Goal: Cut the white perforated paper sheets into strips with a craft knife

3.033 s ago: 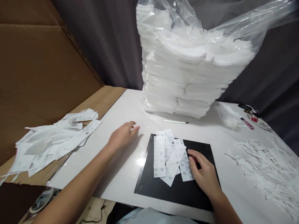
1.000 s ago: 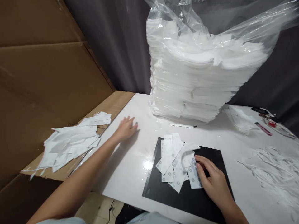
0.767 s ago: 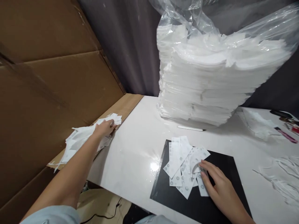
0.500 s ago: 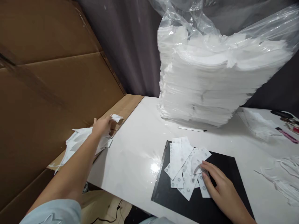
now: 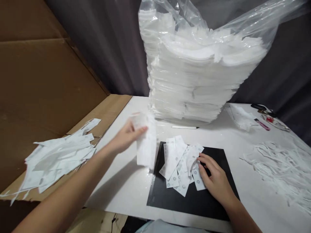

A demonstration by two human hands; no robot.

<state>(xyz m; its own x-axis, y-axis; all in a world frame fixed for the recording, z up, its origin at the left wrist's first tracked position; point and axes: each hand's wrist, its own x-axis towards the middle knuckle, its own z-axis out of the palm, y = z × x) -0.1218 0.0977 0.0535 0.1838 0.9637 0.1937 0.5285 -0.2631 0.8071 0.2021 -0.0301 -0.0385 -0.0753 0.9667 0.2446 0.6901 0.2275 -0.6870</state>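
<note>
My left hand (image 5: 127,133) is raised over the white table, its thumb and fingers closed on a white printed sheet (image 5: 147,145) that hangs down, blurred by motion. Whether it is one layer or more I cannot tell. At the right, my right hand (image 5: 215,179) rests by a loose pile of white printed strips (image 5: 173,158) on a black mat (image 5: 206,207). Its thumb and fingertips pinch the edge of a curled white strip (image 5: 191,158). Round grey marks show on several of the strips.
White sheets (image 5: 60,155) lie heaped on a cardboard flap (image 5: 107,110) at the left. A tall bagged white stack (image 5: 184,81) stands behind. Thin white offcuts (image 5: 279,171), a pink-handled tool (image 5: 263,125) and a white cutter-like strip (image 5: 184,127) are on the table (image 5: 116,184).
My left hand has moved right from the cardboard flap, carrying a white printed sheet towards the mat. My right hand stays at the pile. The view has turned somewhat right.
</note>
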